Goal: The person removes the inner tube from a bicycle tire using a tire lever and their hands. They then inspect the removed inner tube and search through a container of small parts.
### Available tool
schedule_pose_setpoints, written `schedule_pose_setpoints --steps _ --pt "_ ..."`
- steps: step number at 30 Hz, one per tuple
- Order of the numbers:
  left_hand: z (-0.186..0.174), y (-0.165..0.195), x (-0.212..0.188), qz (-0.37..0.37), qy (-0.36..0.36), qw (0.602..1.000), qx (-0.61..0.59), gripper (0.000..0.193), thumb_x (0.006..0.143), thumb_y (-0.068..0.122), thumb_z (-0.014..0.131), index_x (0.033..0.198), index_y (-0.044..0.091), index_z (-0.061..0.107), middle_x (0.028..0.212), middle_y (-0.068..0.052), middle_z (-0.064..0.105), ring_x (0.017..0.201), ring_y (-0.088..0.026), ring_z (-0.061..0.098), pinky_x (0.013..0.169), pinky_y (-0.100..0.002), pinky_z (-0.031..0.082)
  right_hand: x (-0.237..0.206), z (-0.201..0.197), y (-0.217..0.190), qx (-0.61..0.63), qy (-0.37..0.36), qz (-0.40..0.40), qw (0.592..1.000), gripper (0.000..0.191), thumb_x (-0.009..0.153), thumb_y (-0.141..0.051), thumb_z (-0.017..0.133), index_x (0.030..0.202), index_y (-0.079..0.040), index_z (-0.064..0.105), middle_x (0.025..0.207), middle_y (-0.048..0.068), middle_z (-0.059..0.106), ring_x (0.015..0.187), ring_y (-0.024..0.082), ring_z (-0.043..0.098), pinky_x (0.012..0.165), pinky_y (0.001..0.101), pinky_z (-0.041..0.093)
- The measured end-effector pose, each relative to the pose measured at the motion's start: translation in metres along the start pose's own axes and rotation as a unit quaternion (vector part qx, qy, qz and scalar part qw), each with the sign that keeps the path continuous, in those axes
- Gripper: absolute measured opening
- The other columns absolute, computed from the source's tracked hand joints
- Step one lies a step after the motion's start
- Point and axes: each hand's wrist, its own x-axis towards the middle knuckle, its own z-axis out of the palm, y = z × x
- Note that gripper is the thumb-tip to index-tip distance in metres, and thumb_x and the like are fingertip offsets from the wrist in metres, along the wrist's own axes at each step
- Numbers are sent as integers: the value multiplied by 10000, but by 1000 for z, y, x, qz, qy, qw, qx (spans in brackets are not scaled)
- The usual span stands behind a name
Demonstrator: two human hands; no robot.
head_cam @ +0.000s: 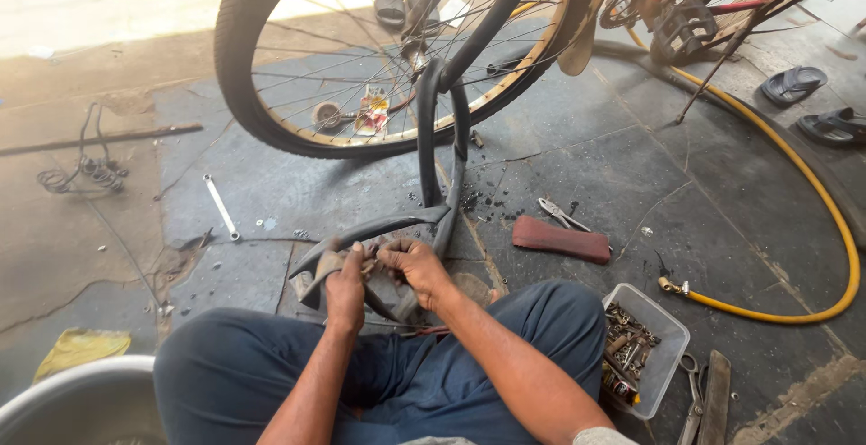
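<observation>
A black rubber inner tube (431, 129) hangs out of the bicycle wheel (271, 93) and loops down to the floor in front of me. My left hand (345, 288) and my right hand (413, 265) both grip a folded section of this tube (386, 293) just above my knees. The fingers of both hands are curled around the rubber and press it together. What lies under the fingers is hidden.
A spanner (220, 207), pliers (561, 215) and a dark red pad (561, 239) lie on the stone floor. A clear tub of small parts (651, 319) sits by my right knee, a yellow hose (812, 192) curves at right, a metal basin (63, 400) at bottom left.
</observation>
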Motion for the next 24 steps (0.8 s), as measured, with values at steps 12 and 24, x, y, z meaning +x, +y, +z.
schedule_pose_setpoints --steps 12,24 --pt "4 -1 -8 6 -85 993 -86 703 998 209 525 1593 45 188 1143 -156 686 1003 -201 680 884 -365 538 0 10 -4 -38 33 -88 995 156 939 -126 779 958 -19 668 808 31 710 590 33 573 484 184 435" --pt "8 14 -14 1 -102 988 -114 668 1007 171 490 1583 14 190 1193 -208 690 1093 -259 675 986 -394 531 -13 20 -23 -21 31 -22 999 153 917 -143 762 941 -44 648 738 24 708 487 41 525 398 177 364"
